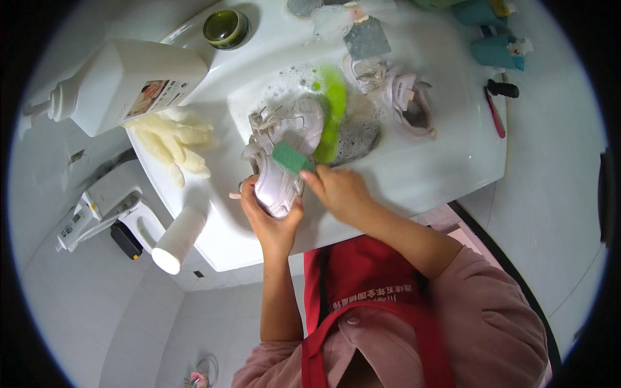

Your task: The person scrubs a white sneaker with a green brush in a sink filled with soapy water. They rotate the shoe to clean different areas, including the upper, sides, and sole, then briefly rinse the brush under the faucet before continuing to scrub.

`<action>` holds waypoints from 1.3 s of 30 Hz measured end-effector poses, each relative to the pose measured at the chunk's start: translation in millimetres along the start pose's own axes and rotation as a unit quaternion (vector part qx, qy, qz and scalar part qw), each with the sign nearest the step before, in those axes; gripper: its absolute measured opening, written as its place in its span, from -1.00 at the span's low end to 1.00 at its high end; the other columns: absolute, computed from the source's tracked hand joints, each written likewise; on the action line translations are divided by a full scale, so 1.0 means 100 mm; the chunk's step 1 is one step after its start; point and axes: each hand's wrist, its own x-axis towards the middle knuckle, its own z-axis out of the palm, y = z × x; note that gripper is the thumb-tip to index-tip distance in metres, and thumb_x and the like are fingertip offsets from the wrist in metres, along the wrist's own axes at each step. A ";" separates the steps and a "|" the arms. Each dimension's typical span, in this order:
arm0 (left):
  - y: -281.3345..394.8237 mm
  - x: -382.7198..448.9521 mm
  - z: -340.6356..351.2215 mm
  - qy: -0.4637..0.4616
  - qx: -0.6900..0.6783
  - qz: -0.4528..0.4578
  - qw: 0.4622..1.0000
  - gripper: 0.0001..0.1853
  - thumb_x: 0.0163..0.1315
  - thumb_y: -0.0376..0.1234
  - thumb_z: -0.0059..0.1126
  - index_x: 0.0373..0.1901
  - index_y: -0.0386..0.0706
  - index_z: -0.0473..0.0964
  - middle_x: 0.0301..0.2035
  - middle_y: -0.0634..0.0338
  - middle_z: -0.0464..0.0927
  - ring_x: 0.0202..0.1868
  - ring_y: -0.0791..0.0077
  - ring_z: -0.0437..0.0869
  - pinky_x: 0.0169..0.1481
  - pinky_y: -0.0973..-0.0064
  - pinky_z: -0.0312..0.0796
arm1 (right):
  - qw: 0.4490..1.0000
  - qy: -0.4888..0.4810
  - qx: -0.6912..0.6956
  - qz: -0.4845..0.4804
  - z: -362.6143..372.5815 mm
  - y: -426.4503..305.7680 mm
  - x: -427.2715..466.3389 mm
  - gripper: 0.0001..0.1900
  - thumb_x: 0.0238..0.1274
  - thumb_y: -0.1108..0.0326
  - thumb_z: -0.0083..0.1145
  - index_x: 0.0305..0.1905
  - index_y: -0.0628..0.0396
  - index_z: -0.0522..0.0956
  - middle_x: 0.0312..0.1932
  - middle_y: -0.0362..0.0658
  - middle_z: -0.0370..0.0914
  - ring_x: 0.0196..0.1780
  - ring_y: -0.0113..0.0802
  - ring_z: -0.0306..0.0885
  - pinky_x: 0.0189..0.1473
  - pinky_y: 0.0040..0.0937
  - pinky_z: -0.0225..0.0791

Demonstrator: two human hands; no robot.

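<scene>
My left hand [271, 220] grips the heel end of a pale pink sneaker [279, 186], its toe pointing up and away in the white sink [427, 174]. In my right hand [339, 191] is a green scrubbing brush [291, 159], held against the sneaker's side; its bristles are hidden. Just beyond, a bright green insole [335, 116] and a dark grey insole [356, 140] lie in soapy water. The second sneaker [405, 99], with loose laces, rests on the right slope of the basin.
Left of the basin are cream rubber gloves [177, 140], a large white pump bottle [140, 87] and a white paper cup [179, 240]. A green round dish [225, 29] sits at the back rim. Teal cups [497, 51] and a pink-handled tool [495, 114] lie to the right.
</scene>
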 end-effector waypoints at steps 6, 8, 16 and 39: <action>-0.05 0.00 0.01 0.006 -0.038 -0.005 0.999 -0.08 -0.17 -0.35 0.48 0.30 -0.28 0.20 0.12 -0.01 0.27 0.21 0.15 0.38 0.36 0.24 0.22 | 0.997 0.072 0.025 -0.009 -0.01 0.31 0.29 -0.41 0.52 -0.18 -0.19 -0.44 0.10 0.54 -0.65 0.07 0.54 -0.51 0.15 0.58 -0.44 0.06 0.42; -0.03 0.01 0.00 0.004 -0.023 0.005 1.000 -0.08 -0.16 -0.35 0.49 0.30 -0.27 0.20 0.13 -0.02 0.27 0.20 0.14 0.38 0.36 0.23 0.22 | 0.998 0.049 0.031 -0.013 0.02 0.19 0.17 -0.41 0.50 -0.20 -0.17 -0.43 0.10 0.53 -0.64 0.08 0.54 -0.50 0.17 0.58 -0.42 0.09 0.41; 0.02 -0.02 0.01 -0.009 0.038 0.031 0.999 -0.03 -0.20 -0.35 0.55 0.31 -0.22 0.19 0.11 0.00 0.25 0.18 0.14 0.39 0.34 0.23 0.25 | 0.995 0.074 -0.050 -0.032 -0.07 0.31 0.20 -0.46 0.45 -0.19 -0.07 -0.42 0.07 0.54 -0.67 0.00 0.55 -0.57 0.03 0.58 -0.49 0.01 0.42; 0.02 -0.13 0.11 -0.007 0.088 0.099 0.991 -0.06 -0.27 -0.41 0.51 0.28 -0.13 0.25 0.14 -0.13 0.22 0.19 -0.05 0.34 0.33 0.13 0.23 | 0.996 0.023 -0.009 0.080 -0.29 0.42 0.56 -0.34 0.54 -0.20 -0.31 -0.33 0.16 0.59 -0.38 0.13 0.66 -0.26 0.16 0.65 -0.19 0.11 0.45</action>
